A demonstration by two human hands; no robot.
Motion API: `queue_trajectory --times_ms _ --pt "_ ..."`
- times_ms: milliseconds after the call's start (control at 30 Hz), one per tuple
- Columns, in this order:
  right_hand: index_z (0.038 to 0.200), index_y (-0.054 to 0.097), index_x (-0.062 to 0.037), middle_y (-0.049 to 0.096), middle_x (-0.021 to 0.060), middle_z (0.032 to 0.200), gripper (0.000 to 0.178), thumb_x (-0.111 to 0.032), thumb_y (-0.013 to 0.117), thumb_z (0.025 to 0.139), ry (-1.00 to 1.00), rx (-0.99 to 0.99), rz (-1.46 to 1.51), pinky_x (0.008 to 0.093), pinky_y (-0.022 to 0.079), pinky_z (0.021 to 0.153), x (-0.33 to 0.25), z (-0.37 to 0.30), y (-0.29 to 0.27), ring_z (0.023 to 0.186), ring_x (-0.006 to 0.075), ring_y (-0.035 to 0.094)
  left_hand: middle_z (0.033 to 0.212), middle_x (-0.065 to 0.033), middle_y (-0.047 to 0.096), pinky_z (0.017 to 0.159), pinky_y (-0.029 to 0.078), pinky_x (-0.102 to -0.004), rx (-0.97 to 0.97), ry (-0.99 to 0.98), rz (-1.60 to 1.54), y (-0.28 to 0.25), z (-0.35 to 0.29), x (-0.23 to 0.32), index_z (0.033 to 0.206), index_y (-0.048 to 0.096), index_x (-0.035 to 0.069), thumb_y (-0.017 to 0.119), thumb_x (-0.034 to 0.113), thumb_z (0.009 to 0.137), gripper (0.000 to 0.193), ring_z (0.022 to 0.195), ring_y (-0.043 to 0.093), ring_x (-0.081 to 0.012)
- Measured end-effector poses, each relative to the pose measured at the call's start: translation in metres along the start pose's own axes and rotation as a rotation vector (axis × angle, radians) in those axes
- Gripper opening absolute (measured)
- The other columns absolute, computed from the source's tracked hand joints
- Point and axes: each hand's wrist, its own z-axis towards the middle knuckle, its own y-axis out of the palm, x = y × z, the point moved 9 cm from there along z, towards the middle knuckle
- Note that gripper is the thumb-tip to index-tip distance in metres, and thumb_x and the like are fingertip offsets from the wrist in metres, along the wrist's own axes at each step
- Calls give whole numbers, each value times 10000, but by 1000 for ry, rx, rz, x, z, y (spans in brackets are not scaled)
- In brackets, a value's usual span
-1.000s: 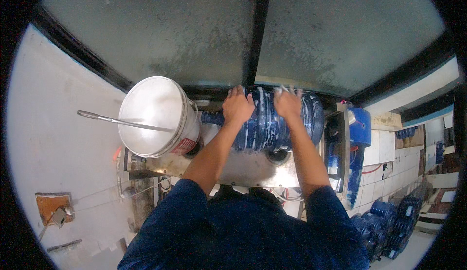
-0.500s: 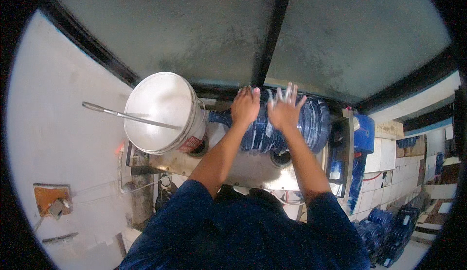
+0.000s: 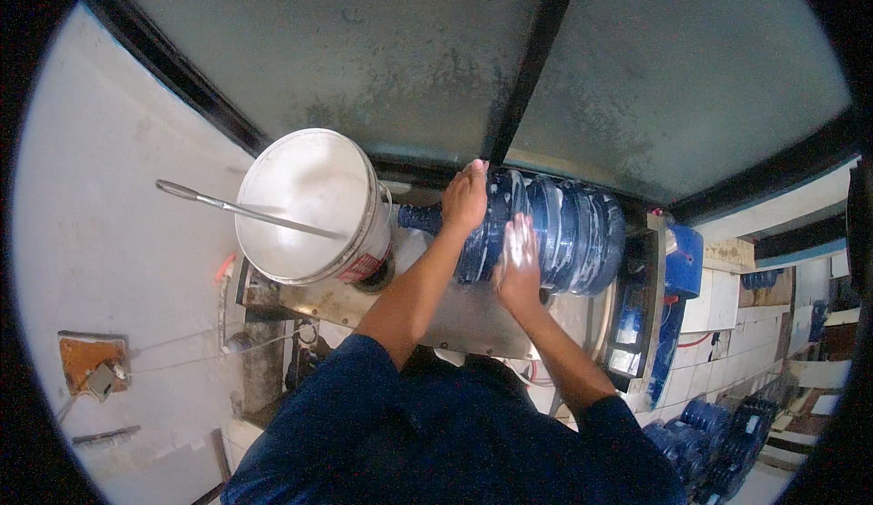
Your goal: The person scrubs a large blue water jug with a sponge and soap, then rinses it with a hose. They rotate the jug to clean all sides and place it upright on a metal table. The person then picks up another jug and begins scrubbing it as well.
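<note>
A large blue water jug point(image 3: 577, 241) lies on its side on a metal counter, its neck pointing left and its ribbed body streaked with white foam. My left hand point(image 3: 466, 200) rests on the jug's shoulder near the neck, fingers stretched over the far side and partly hidden. Against the near side of the body lies my right hand point(image 3: 518, 270), flat, with white foam on its straight fingers. Neither hand grips anything.
Left of the jug stands a white lidded bucket point(image 3: 305, 200), a metal rod point(image 3: 250, 210) lying across its top. Dark-framed glass panels point(image 3: 382, 60) rise behind the counter. A blue container point(image 3: 682, 261) is at the right, with several blue jugs point(image 3: 705, 432) on the floor.
My right hand has moved from the top of the jug down to its near side, its spread fingers coming together. My left hand stays near the neck, turned slightly.
</note>
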Motion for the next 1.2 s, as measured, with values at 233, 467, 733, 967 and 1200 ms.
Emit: queue_trajectory --times_ms 233,467,733,967,1200 --pt "1533 262 104 267 387 1565 718 -198 561 954 304 -63 -24 527 299 1192 58 139 23 1477 485 281 1416 -179 588 1154 348 -447 7 32 -22 1 -11 5 1346 639 60 113 512 1087 741 1354 491 -375" --pt "1487 405 53 389 301 1538 598 -189 541 958 146 -1 107 547 308 1182 -13 54 18 1457 461 342 1368 -196 617 1128 374 -464 -7 -56 -81 -8 0 -1 1304 664 48 125 511 1087 743 1305 529 -399" --pt "1270 646 14 481 244 1500 480 -313 538 935 155 29 -331 612 299 1172 10 101 -4 1423 439 415 1329 -232 629 1122 393 -473 92 125 59 -5 -16 5 1237 686 22 208 425 1097 640 1286 548 -404" --pt "1063 727 43 674 266 1215 425 -299 496 963 414 -616 -81 505 508 1007 66 155 51 1152 445 646 1337 -224 629 1138 388 -452 131 184 78 -5 -24 8 1262 660 -6 267 353 1096 558 1310 544 -373" --pt "1367 547 39 447 286 1496 528 -185 612 894 11 21 -183 559 268 1204 -22 21 -16 1452 460 353 1466 -207 535 1160 369 -445 119 158 282 1 -21 13 1392 547 -21 494 300 1016 497 1377 477 -379"
